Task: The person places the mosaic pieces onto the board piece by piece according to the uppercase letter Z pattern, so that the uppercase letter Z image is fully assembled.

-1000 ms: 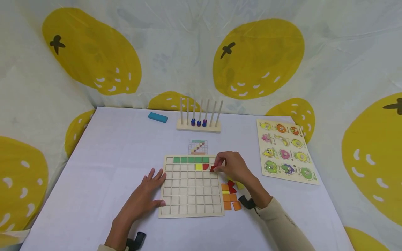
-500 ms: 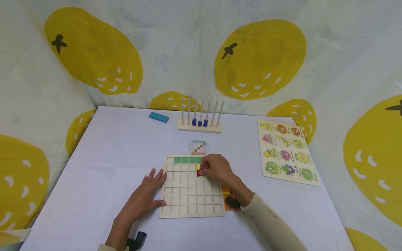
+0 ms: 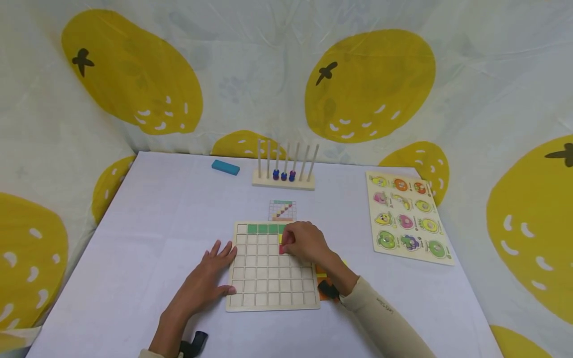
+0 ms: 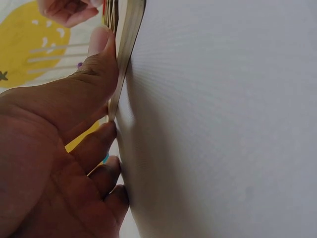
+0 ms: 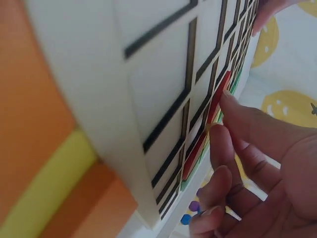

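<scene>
A wooden grid board (image 3: 267, 286) lies on the white table, with green square tiles (image 3: 263, 228) along its top row and a yellow tile (image 3: 280, 238) below them. My right hand (image 3: 306, 243) pinches a red tile (image 3: 281, 249) between thumb and fingers at a cell in the third row. In the right wrist view this red tile (image 5: 218, 96) stands tilted against the grid, near another red tile (image 5: 194, 158) lying in its cell. My left hand (image 3: 203, 281) rests along the board's left edge, fingers spread, thumb (image 4: 101, 47) on the rim.
Orange tiles (image 3: 324, 289) lie right of the board, partly hidden by my right arm. A printed pattern card (image 3: 282, 210) touches the board's far edge. Behind stand a peg rack (image 3: 283, 184) with beads and a teal block (image 3: 226, 167). A fruit puzzle (image 3: 409, 217) lies at right.
My right hand has carried the red tile leftward from the board's right edge to a cell below the yellow tile, then lowered it slightly. The left hand stays put.
</scene>
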### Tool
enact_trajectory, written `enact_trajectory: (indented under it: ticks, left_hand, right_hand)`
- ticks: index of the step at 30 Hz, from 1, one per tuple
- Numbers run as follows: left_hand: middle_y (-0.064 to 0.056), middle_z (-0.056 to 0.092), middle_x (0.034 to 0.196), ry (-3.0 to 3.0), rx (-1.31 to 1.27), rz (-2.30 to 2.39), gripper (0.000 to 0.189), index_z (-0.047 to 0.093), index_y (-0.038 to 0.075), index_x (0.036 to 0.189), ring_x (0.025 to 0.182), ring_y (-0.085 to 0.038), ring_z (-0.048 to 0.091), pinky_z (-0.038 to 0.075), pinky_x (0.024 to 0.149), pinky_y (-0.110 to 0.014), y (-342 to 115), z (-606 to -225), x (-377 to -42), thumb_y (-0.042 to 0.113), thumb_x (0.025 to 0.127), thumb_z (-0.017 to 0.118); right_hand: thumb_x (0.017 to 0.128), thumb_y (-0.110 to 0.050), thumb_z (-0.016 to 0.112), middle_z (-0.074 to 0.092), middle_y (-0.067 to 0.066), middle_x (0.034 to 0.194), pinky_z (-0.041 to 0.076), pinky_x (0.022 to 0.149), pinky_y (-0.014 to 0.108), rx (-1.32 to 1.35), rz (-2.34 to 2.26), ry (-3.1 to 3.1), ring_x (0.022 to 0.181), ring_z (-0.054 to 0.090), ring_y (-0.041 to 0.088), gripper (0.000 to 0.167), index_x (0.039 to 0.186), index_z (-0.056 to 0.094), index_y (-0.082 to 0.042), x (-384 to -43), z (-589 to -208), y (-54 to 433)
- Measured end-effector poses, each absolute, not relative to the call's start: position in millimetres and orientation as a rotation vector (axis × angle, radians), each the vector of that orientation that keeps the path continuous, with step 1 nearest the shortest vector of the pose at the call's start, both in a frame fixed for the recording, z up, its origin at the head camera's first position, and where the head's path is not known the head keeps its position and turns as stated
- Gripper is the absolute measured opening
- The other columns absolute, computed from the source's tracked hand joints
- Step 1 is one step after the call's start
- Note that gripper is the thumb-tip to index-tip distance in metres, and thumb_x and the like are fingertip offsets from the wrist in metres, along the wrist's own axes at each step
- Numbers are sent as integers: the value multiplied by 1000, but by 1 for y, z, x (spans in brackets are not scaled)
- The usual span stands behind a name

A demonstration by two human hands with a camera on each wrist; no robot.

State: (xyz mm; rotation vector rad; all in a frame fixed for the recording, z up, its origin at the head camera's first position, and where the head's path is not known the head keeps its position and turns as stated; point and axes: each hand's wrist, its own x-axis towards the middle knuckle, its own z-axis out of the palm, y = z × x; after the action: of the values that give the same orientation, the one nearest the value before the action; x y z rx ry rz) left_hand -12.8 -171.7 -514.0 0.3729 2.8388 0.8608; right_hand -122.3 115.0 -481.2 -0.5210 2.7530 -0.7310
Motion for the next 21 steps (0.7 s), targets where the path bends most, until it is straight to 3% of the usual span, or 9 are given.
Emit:
enact_trajectory:
  ticks: [7, 21]
  left_hand:
    - [-12, 34, 171, 2838, 361, 871, 108, 43, 8, 162, 164, -42, 20, 24, 131, -63, -172, -513, -12, 26, 71, 98]
    - [-12, 34, 172, 2819, 367, 874, 106, 43, 8, 162, 165, -42, 19, 24, 132, -62, -171, -510, -13, 26, 73, 97]
  right_hand:
    - [87, -20, 89, 65, -9, 78, 47, 71, 29, -476, -858, 2730, 79, 56, 15, 17, 82, 73, -21, -120, -469, 133]
    - [89, -20, 87, 68, -6, 84, 46, 68, 29, -278, -835, 2747, 77, 55, 17, 12, 93, 75, -21, -110, -462, 213]
